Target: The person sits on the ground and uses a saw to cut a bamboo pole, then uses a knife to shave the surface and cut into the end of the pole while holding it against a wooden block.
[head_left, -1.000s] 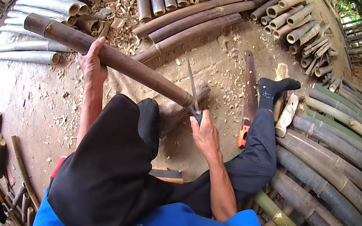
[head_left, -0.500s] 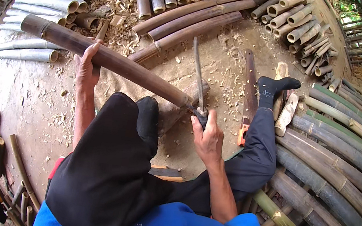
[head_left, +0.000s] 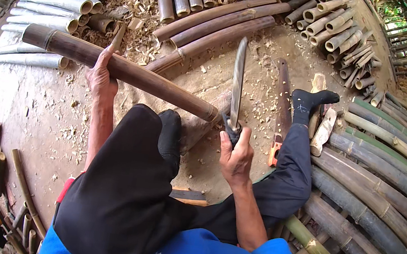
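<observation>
My left hand [head_left: 102,79] is wrapped round a thick brown bamboo pole [head_left: 142,78], which slants across in front of my knees. Its cut end points right and rests over a wooden block [head_left: 193,130] on the ground. In my right hand [head_left: 236,159] is the dark handle of a long-bladed knife [head_left: 237,82]. The blade stands pointing away from me, just right of the pole's cut end and apart from it. Part of the handle is hidden by my fingers.
A handsaw with an orange handle [head_left: 274,152] lies beside my right leg. Long bamboo poles [head_left: 368,183] are stacked on the right. Short cut bamboo tubes [head_left: 329,22] are piled at the far right, pale poles [head_left: 54,2] at the far left. Wood shavings [head_left: 133,16] litter the ground.
The knife has turned so its blade shows broader and more upright, and my right hand has moved slightly right. The pole stays in my left hand, nearly unmoved.
</observation>
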Demonstrator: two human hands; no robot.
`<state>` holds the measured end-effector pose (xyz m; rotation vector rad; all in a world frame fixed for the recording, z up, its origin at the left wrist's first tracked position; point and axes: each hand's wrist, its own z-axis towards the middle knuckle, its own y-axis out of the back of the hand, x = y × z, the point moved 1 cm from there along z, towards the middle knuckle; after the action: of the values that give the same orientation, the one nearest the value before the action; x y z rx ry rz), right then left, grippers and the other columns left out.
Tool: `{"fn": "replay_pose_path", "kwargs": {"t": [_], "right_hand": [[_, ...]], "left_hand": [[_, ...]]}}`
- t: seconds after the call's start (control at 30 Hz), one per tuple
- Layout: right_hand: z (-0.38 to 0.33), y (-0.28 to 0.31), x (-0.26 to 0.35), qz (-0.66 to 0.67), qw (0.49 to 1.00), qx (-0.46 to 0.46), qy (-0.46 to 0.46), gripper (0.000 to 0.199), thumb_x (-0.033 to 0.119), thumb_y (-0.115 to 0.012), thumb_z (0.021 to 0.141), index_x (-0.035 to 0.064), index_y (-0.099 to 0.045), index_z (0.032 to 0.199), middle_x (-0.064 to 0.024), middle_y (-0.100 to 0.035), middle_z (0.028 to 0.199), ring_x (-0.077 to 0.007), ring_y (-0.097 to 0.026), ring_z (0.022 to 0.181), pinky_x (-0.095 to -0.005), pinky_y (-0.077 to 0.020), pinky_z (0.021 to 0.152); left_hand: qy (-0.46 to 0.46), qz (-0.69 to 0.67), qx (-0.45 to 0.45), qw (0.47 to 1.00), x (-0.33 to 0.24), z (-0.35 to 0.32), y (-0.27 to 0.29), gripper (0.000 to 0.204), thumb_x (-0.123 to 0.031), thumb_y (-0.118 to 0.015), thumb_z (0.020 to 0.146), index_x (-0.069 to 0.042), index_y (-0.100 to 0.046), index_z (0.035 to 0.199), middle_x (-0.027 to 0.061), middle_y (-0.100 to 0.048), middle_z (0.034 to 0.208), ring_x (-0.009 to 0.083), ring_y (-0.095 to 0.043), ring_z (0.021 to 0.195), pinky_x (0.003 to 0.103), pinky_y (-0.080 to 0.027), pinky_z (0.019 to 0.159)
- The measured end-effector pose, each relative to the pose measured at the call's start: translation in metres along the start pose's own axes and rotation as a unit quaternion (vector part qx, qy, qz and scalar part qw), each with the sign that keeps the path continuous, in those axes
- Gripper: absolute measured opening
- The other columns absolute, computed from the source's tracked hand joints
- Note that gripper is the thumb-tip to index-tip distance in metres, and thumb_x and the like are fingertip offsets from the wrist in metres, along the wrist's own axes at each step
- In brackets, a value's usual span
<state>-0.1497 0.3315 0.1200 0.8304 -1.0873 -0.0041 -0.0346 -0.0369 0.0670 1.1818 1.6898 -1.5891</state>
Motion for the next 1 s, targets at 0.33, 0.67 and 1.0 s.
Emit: {"fn": "replay_pose_path", "kwargs": {"t": [0.33,0.67,1.0], "right_hand": [[0.009,-0.002,0.017,-0.081,0.987,0.109,-0.086,0.031,0.028,-0.059,0.102,0.0025,-0.044,0.110,-0.0283,-0.067,0.082,-0.0489,-0.067,0.080,-0.0527,-0.0528,0.065],[-0.008,-0.014,-0.044,-0.172,0.947,0.186,-0.198,0.035,0.032,-0.056,0.102,0.0000,-0.047,0.111,-0.0296,-0.069,0.087,-0.0540,-0.065,0.084,-0.0591,-0.0500,0.070],[-0.023,-0.024,-0.083,-0.222,0.920,0.209,-0.245,0.037,0.038,-0.056,0.101,0.0042,-0.048,0.114,-0.0330,-0.068,0.096,-0.0532,-0.066,0.087,-0.0619,-0.0502,0.075]], "left_hand": [[-0.020,0.058,-0.006,0.998,-0.013,-0.007,0.000,0.029,-0.005,-0.087,0.077,0.002,-0.069,0.099,0.0103,-0.071,0.092,0.0187,-0.069,0.080,0.034,-0.057,0.073],[-0.040,0.071,0.010,0.997,-0.010,-0.020,-0.018,0.043,-0.009,-0.088,0.077,0.004,-0.070,0.113,0.0068,-0.071,0.101,0.0141,-0.066,0.089,0.032,-0.054,0.080],[0.011,-0.012,0.131,0.991,-0.014,-0.024,-0.008,0.047,-0.007,-0.080,0.085,0.001,-0.056,0.124,0.0128,-0.068,0.107,0.0236,-0.069,0.101,0.039,-0.054,0.093]]}}
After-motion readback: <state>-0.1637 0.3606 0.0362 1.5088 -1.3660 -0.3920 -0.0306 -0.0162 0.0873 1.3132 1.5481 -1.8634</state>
